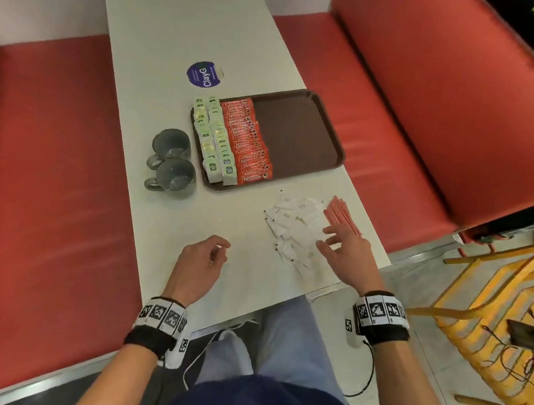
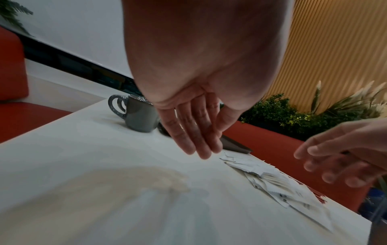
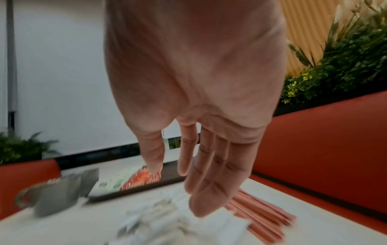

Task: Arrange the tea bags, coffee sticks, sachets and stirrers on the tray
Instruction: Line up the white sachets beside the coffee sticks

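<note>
1. Brown plastic tray [image 1: 297, 131] lies on the white table [image 1: 152, 48], close to its right edge and about midway along it.
2. Tea bags [image 1: 212, 141] fill the tray's left edge in two overlapping rows, white and pale green.
3. Coffee sticks [image 1: 248, 140], orange-red, form a third row just beside the tea bags; the tray's right half is bare.
4. White sachets [image 1: 296, 229] lie in a loose heap on the table between the tray's near edge and the table's near edge.
5. Pink stirrers [image 1: 341, 215] lie bundled just beside the heap, along the table's right edge.
6. Right hand [image 1: 345, 250] hovers over the near side of the heap, fingers straight and spread, holding nothing.
7. Left hand [image 1: 199, 264] hangs above bare table left of the sachets, fingers loosely bent, empty.
8. Two grey mugs [image 1: 171, 160] stand just left of the tray, handles pointing left.
9. Round purple sticker [image 1: 204, 74] sits beyond the tray's far edge.
</note>
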A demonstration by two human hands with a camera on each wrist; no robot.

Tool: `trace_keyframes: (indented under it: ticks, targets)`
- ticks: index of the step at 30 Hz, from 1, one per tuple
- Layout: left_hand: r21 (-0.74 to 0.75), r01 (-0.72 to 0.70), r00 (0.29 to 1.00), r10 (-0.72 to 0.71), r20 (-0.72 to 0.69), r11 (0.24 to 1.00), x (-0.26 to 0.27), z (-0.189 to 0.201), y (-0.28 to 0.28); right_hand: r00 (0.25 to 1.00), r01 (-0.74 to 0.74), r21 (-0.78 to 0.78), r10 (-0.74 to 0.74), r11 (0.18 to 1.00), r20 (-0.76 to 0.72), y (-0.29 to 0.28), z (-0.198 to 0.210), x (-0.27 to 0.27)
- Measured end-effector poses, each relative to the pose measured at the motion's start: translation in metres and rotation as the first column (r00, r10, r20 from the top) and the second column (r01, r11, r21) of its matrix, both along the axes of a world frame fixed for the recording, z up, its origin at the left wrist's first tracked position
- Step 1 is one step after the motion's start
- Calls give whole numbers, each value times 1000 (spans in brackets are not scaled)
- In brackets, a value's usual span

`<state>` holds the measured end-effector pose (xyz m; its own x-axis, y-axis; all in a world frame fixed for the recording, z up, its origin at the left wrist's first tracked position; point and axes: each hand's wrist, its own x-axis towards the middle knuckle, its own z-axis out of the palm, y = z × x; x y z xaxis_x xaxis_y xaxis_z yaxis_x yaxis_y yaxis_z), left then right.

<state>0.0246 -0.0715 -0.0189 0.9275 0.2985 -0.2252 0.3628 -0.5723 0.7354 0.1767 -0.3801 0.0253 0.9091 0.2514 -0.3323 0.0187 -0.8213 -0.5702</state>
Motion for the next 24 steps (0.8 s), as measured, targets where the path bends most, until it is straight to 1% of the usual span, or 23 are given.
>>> trace_keyframes:
  ticks: [3,5,9,12,14,18,21,24]
  targets:
    - [15,-1,1000,1,-5,1000,-14,-4,-9,994,12,-112,-24,994,-109,3,-19,-25]
    - [0,-15,1000,15,-13,1000,-18,-6,-13,987,12,-135,-34,991,-159,15,-25,-37]
    - [7,-7,999,7,-40,1000,-17,-7,-21,988,40,-83,-52,996,-143,43,-36,-45]
    - [-1,49,998,-49,-43,999,-9,-7,-29,982,37,-42,-44,998,-182,60,-32,-39]
    - [-2,78,996,-78,-45,997,0,-4,-33,983,35,-17,-38,999,-177,62,-27,-29]
    - [-11,56,997,-57,-45,998,30,7,-39,998,66,48,-65,997,-28,45,-10,10]
    - [23,62,993,-59,-102,998,62,11,-47,999,37,-37,-36,999,23,38,-4,48]
    - [100,96,979,-76,-188,990,94,8,-62,1000,-20,-177,16,984,-23,47,-13,74]
